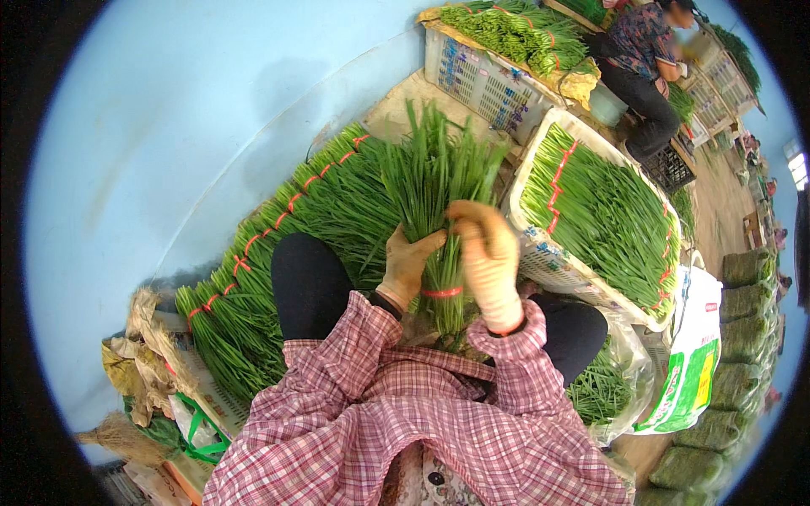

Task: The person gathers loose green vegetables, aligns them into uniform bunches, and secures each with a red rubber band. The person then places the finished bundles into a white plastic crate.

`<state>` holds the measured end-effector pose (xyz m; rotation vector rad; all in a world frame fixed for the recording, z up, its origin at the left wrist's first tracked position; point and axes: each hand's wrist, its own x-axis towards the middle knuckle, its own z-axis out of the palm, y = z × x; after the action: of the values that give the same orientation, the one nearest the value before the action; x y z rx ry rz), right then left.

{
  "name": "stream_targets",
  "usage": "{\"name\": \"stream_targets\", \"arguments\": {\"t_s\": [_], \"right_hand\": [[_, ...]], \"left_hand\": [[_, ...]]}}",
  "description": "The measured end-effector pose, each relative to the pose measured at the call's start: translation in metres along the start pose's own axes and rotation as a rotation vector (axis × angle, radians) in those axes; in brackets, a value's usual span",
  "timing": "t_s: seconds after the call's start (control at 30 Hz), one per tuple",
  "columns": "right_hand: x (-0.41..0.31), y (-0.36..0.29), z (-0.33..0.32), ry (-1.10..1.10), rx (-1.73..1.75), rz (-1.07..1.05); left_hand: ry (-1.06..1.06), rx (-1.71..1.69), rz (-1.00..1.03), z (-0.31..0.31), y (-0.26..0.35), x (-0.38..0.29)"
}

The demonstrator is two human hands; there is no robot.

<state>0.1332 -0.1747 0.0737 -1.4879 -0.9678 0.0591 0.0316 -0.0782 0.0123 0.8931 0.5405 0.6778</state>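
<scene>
My left hand (408, 264), in a tan work glove, is closed around a bunch of garlic chives (436, 177). The bunch stands upright, leaf tips fanned out at the top, and a red band (443, 292) circles its lower stems. Close against its right side is my right hand (487, 259), gloved too and blurred, fingers curled near the leaves; whether they pinch anything is unclear. Left of and beyond my knees lies a long row of banded chive bunches (329, 209). A white plastic crate (538, 237) at the right is packed with more chives (607, 215).
Another crate (487, 82) piled with chives stands farther back near the blue wall (209, 82). Beyond it a person (645, 63) sits working. To my right are a clear plastic bag (607, 386), a printed white-and-green sack (690, 354) and several stacked bales (721, 379).
</scene>
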Motion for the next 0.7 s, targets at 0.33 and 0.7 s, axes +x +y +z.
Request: {"name": "stream_targets", "arguments": {"t_s": [0.33, 0.7], "right_hand": [[0.001, 0.017, 0.014, 0.053, 0.198, 0.252], [0.009, 0.025, 0.026, 0.069, 0.136, 0.372]], "left_hand": [[0.014, -0.026, -0.017, -0.005, 0.013, -0.004], [-0.006, -0.083, -0.018, -0.012, 0.007, -0.006]]}}
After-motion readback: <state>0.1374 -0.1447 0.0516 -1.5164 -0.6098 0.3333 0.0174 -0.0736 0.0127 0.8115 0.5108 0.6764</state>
